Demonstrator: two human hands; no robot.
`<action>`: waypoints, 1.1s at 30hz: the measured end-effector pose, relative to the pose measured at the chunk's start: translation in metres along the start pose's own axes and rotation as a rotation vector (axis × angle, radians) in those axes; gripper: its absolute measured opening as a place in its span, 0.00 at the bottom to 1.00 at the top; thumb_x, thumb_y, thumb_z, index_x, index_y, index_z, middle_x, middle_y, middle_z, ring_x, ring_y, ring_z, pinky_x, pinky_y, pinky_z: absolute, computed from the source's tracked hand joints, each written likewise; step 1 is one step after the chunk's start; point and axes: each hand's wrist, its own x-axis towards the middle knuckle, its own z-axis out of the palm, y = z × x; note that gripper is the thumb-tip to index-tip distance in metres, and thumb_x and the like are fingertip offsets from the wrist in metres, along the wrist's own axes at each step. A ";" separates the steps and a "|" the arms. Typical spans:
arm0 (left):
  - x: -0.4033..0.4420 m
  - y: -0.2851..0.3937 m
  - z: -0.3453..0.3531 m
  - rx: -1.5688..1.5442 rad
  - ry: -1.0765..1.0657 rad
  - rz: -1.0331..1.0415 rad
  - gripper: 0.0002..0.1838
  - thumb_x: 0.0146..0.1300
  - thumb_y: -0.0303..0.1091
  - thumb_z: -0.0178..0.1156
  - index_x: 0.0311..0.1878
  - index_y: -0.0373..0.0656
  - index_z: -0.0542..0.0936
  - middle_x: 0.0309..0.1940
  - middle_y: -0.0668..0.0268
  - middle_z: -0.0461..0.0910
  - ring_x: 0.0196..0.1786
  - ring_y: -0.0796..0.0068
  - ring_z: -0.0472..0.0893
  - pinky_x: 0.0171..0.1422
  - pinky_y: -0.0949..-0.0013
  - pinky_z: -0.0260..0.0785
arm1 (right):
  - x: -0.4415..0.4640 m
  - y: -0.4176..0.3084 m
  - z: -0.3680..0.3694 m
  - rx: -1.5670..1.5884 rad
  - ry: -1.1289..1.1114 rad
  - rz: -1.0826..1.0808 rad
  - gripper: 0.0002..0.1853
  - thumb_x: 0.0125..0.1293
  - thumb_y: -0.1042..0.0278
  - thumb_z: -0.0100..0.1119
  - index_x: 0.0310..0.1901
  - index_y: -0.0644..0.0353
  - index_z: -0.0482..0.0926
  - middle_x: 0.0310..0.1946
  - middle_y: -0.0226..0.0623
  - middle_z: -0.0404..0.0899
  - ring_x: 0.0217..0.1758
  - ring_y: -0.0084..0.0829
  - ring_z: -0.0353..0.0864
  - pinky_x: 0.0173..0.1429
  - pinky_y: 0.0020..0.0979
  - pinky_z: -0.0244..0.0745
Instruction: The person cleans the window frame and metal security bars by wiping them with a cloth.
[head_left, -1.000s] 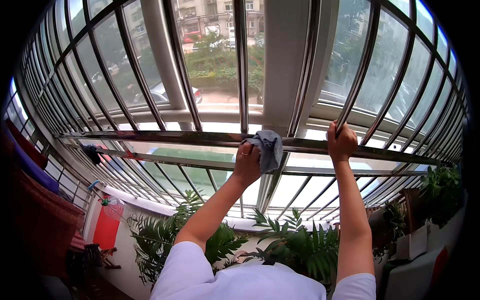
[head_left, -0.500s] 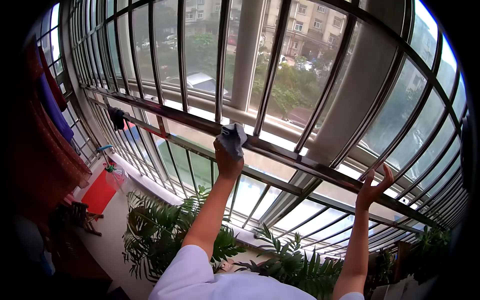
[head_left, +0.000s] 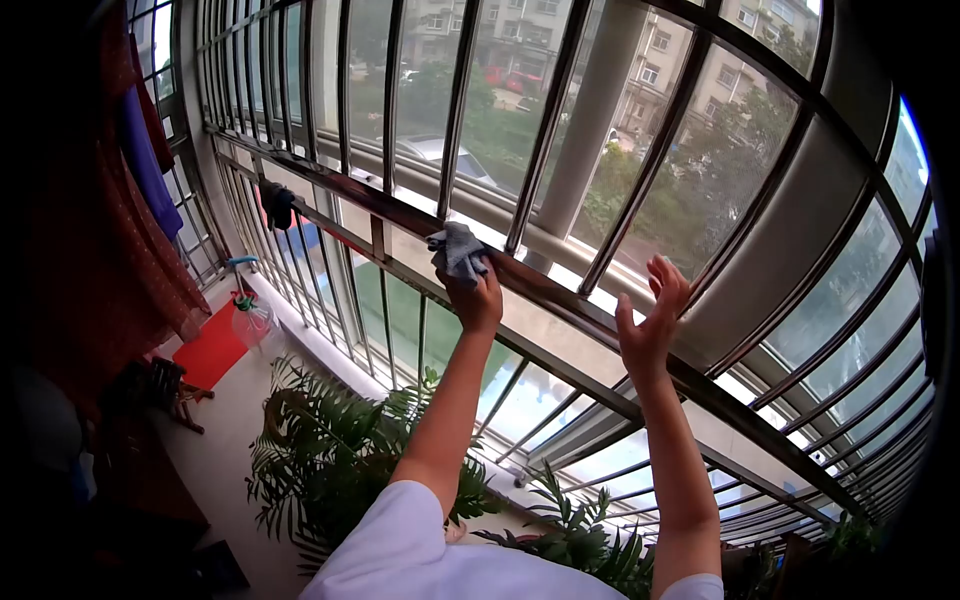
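My left hand (head_left: 474,300) is closed around a crumpled grey-blue cloth (head_left: 460,254). The cloth lies against the dark metal horizontal rail (head_left: 555,290) of the window grille, near the foot of an upright bar. To the right, my right hand (head_left: 655,318) is raised in front of the same rail with its fingers spread, holding nothing. Whether its palm touches the rail, I cannot tell. Shiny upright bars (head_left: 545,125) rise above the rail, with window glass behind them.
Below the grille stand leafy green potted plants (head_left: 340,450). A dark bundled item (head_left: 276,205) hangs on the lower rail at left. A clear spray bottle (head_left: 250,320), a red board (head_left: 208,348), a small stool (head_left: 178,392) and a red curtain (head_left: 150,250) are further left.
My right hand has moved left along the rail, toward my left hand. The cloth stays near the same bar, bunched differently. The view has turned slightly.
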 end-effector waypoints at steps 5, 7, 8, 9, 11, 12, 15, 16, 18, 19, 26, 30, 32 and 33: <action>0.043 -0.111 0.029 -0.166 -0.039 -0.416 0.19 0.69 0.40 0.51 0.51 0.32 0.75 0.48 0.44 0.76 0.52 0.42 0.70 0.60 0.52 0.61 | 0.004 0.041 0.024 0.041 -0.252 0.296 0.23 0.64 0.64 0.57 0.58 0.65 0.70 0.52 0.48 0.72 0.57 0.40 0.72 0.62 0.37 0.66; 0.045 -0.076 0.005 -0.133 -0.041 -0.308 0.20 0.68 0.39 0.52 0.56 0.32 0.71 0.54 0.45 0.73 0.57 0.42 0.68 0.64 0.51 0.58 | 0.001 0.059 0.027 -0.057 -0.464 0.240 0.16 0.67 0.62 0.52 0.51 0.60 0.78 0.52 0.43 0.74 0.56 0.41 0.73 0.60 0.37 0.67; 0.028 -0.072 0.009 -0.037 -0.032 -0.186 0.21 0.67 0.38 0.54 0.57 0.32 0.70 0.55 0.43 0.71 0.59 0.41 0.67 0.66 0.48 0.55 | 0.000 0.039 0.028 -0.218 -0.423 0.167 0.13 0.67 0.62 0.50 0.44 0.58 0.80 0.52 0.39 0.76 0.56 0.42 0.73 0.58 0.37 0.69; 0.015 -0.069 0.007 -0.036 -0.050 -0.004 0.22 0.67 0.36 0.55 0.59 0.31 0.69 0.58 0.39 0.68 0.64 0.39 0.63 0.69 0.46 0.52 | -0.003 0.024 0.027 -0.211 -0.429 0.162 0.13 0.67 0.62 0.50 0.44 0.58 0.80 0.52 0.39 0.76 0.56 0.42 0.73 0.58 0.37 0.69; 0.013 -0.047 -0.013 -0.227 -0.129 -0.049 0.25 0.69 0.37 0.52 0.63 0.28 0.65 0.63 0.37 0.61 0.68 0.39 0.58 0.71 0.47 0.48 | -0.002 0.008 0.028 -0.364 -0.364 0.076 0.11 0.65 0.65 0.51 0.42 0.60 0.79 0.49 0.39 0.78 0.56 0.42 0.72 0.55 0.38 0.70; 0.017 -0.055 -0.014 -0.216 -0.135 -0.053 0.25 0.69 0.37 0.52 0.63 0.28 0.65 0.63 0.37 0.61 0.68 0.39 0.58 0.71 0.47 0.48 | -0.003 0.005 0.029 -0.350 -0.348 0.048 0.09 0.63 0.66 0.51 0.40 0.60 0.77 0.44 0.40 0.78 0.53 0.42 0.74 0.52 0.39 0.71; 0.048 -0.078 0.002 -0.186 -0.102 -0.092 0.34 0.72 0.45 0.45 0.69 0.25 0.54 0.68 0.38 0.55 0.70 0.40 0.53 0.73 0.49 0.42 | 0.001 -0.001 0.027 -0.331 -0.478 0.257 0.09 0.63 0.67 0.51 0.42 0.59 0.77 0.41 0.40 0.78 0.47 0.43 0.76 0.49 0.40 0.71; 0.059 -0.090 0.012 -0.145 -0.050 -0.101 0.34 0.73 0.47 0.44 0.69 0.26 0.54 0.67 0.38 0.56 0.70 0.40 0.55 0.73 0.50 0.44 | -0.002 0.001 0.029 -0.338 -0.446 0.202 0.10 0.62 0.67 0.51 0.43 0.58 0.77 0.39 0.40 0.78 0.44 0.43 0.77 0.48 0.41 0.71; 0.085 -0.111 0.018 -0.166 -0.093 -0.252 0.35 0.73 0.49 0.42 0.70 0.28 0.53 0.66 0.36 0.58 0.68 0.40 0.59 0.72 0.51 0.47 | 0.000 0.000 0.032 -0.375 -0.437 0.189 0.10 0.61 0.68 0.50 0.42 0.59 0.76 0.37 0.41 0.77 0.43 0.44 0.76 0.47 0.42 0.71; 0.099 -0.122 0.012 -0.224 -0.193 -0.395 0.35 0.73 0.50 0.41 0.71 0.29 0.52 0.65 0.36 0.59 0.67 0.40 0.61 0.72 0.52 0.49 | -0.001 0.000 0.032 -0.399 -0.436 0.166 0.10 0.60 0.68 0.49 0.41 0.60 0.75 0.37 0.41 0.77 0.43 0.44 0.76 0.47 0.42 0.71; 0.158 -0.220 0.032 -0.192 -0.071 -0.396 0.34 0.72 0.50 0.43 0.71 0.35 0.54 0.70 0.45 0.56 0.71 0.46 0.58 0.73 0.59 0.50 | 0.002 0.001 0.040 -0.470 -0.457 0.150 0.08 0.55 0.67 0.48 0.35 0.61 0.71 0.31 0.43 0.74 0.39 0.46 0.74 0.43 0.45 0.70; 0.148 -0.234 0.030 -0.139 -0.048 -0.296 0.26 0.68 0.35 0.53 0.67 0.39 0.64 0.66 0.47 0.63 0.65 0.47 0.65 0.69 0.56 0.56 | 0.002 0.002 0.040 -0.474 -0.448 0.127 0.08 0.55 0.68 0.48 0.34 0.62 0.71 0.31 0.44 0.73 0.38 0.46 0.74 0.43 0.45 0.70; 0.124 -0.211 0.019 -0.037 -0.013 -0.197 0.24 0.65 0.26 0.52 0.66 0.42 0.68 0.60 0.50 0.68 0.63 0.50 0.68 0.67 0.59 0.59 | 0.001 0.003 0.041 -0.472 -0.436 0.124 0.08 0.55 0.68 0.48 0.34 0.62 0.71 0.31 0.44 0.74 0.38 0.46 0.74 0.43 0.45 0.70; 0.111 -0.197 0.011 -0.036 -0.019 -0.192 0.24 0.65 0.26 0.52 0.66 0.42 0.68 0.60 0.50 0.68 0.63 0.50 0.68 0.67 0.59 0.59 | 0.001 0.003 0.041 -0.471 -0.424 0.113 0.08 0.55 0.68 0.48 0.34 0.62 0.71 0.31 0.44 0.74 0.38 0.46 0.75 0.43 0.45 0.70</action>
